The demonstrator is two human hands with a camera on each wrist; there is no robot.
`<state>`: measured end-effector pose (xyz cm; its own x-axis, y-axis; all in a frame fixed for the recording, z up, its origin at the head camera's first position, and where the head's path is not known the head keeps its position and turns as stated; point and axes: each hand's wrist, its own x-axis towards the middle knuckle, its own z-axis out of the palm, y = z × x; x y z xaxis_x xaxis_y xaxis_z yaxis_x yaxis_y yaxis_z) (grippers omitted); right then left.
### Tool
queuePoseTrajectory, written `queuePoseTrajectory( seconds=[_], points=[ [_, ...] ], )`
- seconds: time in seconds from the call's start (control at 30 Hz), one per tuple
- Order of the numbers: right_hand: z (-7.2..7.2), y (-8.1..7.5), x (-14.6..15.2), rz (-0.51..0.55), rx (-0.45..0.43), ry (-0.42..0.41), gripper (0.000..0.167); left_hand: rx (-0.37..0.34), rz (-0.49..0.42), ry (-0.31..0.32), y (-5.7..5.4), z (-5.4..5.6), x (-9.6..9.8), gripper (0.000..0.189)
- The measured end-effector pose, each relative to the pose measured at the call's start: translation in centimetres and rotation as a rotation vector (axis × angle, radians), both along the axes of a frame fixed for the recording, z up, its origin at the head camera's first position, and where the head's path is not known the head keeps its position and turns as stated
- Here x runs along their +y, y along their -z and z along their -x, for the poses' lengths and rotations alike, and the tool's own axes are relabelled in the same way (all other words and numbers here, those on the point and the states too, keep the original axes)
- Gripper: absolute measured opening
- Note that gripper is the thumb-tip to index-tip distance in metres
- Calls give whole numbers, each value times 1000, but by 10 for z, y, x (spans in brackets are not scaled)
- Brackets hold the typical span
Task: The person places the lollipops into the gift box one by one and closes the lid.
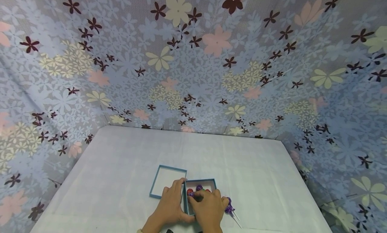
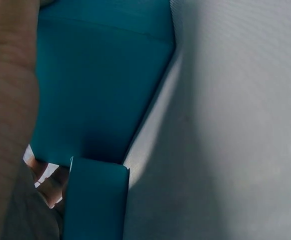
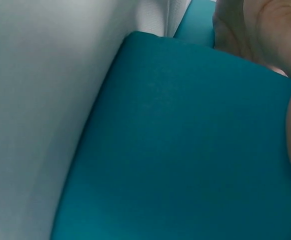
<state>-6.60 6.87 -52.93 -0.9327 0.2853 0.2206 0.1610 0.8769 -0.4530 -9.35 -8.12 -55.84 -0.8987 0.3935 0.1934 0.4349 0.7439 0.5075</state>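
Note:
A small teal box (image 1: 200, 180) stands open on the table, with wrapped lollipops inside. My left hand (image 1: 170, 204) holds the box by its left side, fingers at the far left corner and thumb along the near side. Over the box, my right hand (image 1: 209, 207) pinches a purple lollipop (image 1: 191, 194) between thumb and fingers. Near it inside lie a red lollipop (image 1: 189, 190) and another purple lollipop (image 1: 199, 187); my right hand hides the others in part. Teal box walls (image 2: 100, 85) fill much of both wrist views, where the fingertips are out of sight.
The teal-rimmed lid (image 1: 155, 181) lies inside up, left of the box. Purple lollipops (image 1: 228, 206) with white sticks lie just right of the box. A white cloth covers the table (image 1: 257, 172), and flowered fabric (image 1: 193, 75) hangs behind and at both sides.

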Motion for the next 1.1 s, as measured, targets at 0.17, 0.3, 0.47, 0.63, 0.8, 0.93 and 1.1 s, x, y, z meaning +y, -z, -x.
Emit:
queuePoseTrajectory(
  seconds=[0.17, 0.3, 0.47, 0.63, 0.8, 0.93, 1.1],
  points=[
    [0, 2, 0, -12, 0, -6, 23, -11, 6, 5, 1, 0, -1, 137],
    [0, 2, 0, -13, -2, -10, 23, -12, 10, 5, 2, 0, -1, 137],
    [0, 2, 1, -8, 0, -11, 23, 0, 7, 7, 2, 0, -1, 137],
    [1, 2, 2, -8, 18, -23, 23, 14, 15, 6, 2, 0, -1, 137],
    [1, 1, 2, -2, 19, -24, 23, 41, 9, 8, 2, 1, -1, 137],
    [2, 0, 2, 6, 12, -26, 23, 28, 1, 6, 2, 2, -1, 137],
    [1, 0, 2, 6, 1, -30, 23, 6, 5, 5, 3, 1, 0, 137]
  ],
)
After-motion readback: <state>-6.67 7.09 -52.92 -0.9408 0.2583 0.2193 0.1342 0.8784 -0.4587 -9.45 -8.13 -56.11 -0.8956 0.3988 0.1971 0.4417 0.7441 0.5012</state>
